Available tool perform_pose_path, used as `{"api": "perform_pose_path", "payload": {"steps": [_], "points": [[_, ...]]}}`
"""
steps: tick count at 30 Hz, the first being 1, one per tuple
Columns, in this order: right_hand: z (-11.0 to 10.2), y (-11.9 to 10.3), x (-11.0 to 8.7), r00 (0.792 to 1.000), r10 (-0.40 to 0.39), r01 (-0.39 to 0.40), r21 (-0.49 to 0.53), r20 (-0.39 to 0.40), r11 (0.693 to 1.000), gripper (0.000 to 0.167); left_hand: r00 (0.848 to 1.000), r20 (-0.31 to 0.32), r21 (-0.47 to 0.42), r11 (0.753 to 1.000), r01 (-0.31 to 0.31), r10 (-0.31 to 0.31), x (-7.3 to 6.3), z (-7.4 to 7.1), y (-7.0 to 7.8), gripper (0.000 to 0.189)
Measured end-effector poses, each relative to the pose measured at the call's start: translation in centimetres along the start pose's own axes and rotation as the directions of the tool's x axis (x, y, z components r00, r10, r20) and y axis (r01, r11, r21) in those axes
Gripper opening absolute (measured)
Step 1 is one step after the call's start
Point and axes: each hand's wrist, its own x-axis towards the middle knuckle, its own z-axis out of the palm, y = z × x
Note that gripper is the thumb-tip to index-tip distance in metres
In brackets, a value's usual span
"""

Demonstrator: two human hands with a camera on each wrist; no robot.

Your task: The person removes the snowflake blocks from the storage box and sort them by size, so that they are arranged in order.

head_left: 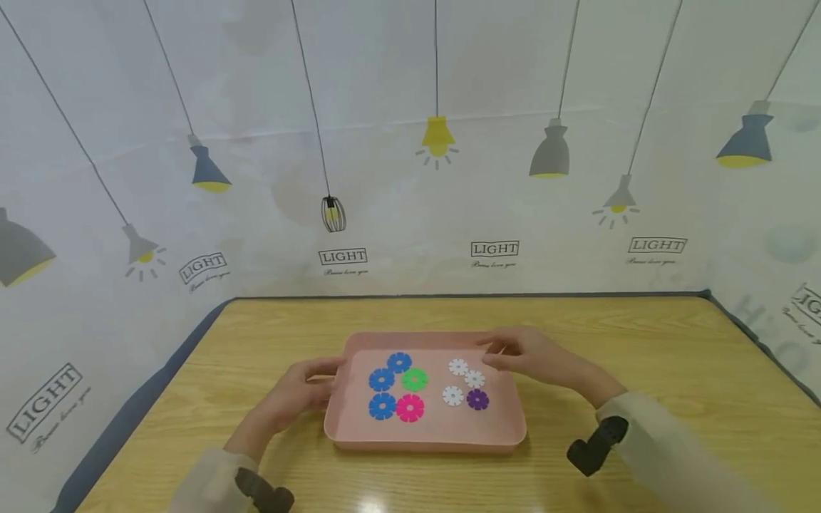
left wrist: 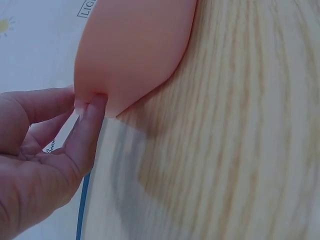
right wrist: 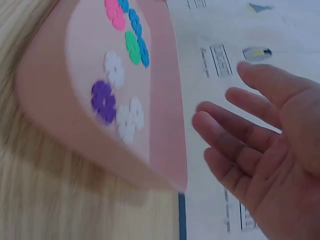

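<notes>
A pink tray [head_left: 426, 447] stands on the wooden table, holding flat notched plastic discs. On its left side are three blue discs [head_left: 375, 410], a green disc [head_left: 408, 382] and a pink disc [head_left: 404, 411]. Three white discs [head_left: 470, 382] and a purple disc [head_left: 472, 402] lie toward the right. My left hand [head_left: 290, 396] pinches the tray's left edge, thumb [left wrist: 92, 125] against the outer wall. Over the far right corner hovers my right hand [head_left: 535, 355], its loosely bent fingers [right wrist: 220, 130] holding nothing and apart from the tray in the right wrist view.
Wood-grain table [head_left: 596, 456] surrounds the tray. Behind it and at both sides rise white walls [head_left: 398, 278] printed with hanging lamps and "LIGHT" labels. A dark strip [head_left: 147, 385] runs along the table's left edge.
</notes>
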Motion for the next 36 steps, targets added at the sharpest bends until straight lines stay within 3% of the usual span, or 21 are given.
{"api": "perform_pose_path", "payload": {"steps": [3,7,13,18,23,29,36], "points": [[0.7,-0.8,1.8,0.991,-0.001,-0.003,0.03,0.131,1.0,0.039,1.0,0.003,-0.011,1.0,0.004,-0.004,0.0,0.0,-0.2,0.045],[1.6,-1.4,4.1,0.955,0.006,-0.025,0.058,0.296,0.998,0.036,1.0,-0.003,-0.004,1.0,0.009,-0.009,0.0,0.1,0.1,0.044],[3.3,-1.8,7.4,0.905,0.029,-0.049,0.038,0.424,0.998,0.03,1.0,-0.019,0.017,1.0,0.021,-0.02,0.1,0.1,0.4,0.043],[5.2,-2.4,9.4,0.882,0.041,-0.015,-0.06,0.47,0.998,0.024,0.999,-0.014,0.008,1.0,0.03,-0.03,0.0,0.0,0.4,0.044],[6.7,-2.8,10.7,0.883,0.054,0.012,-0.138,0.466,0.99,0.022,1.0,0.002,-0.014,1.0,0.028,-0.028,0.0,-0.1,0.4,0.045],[7.1,-3.2,11.4,0.885,0.064,-0.006,-0.125,0.46,0.992,0.022,0.999,-0.004,-0.012,0.999,0.033,-0.033,-0.1,-0.1,0.6,0.044],[7.5,-3.5,11.4,0.872,0.098,0.003,-0.205,0.48,0.979,0.027,0.998,-0.027,0.012,0.999,0.05,-0.05,-0.1,-0.2,0.5,0.044]]}}
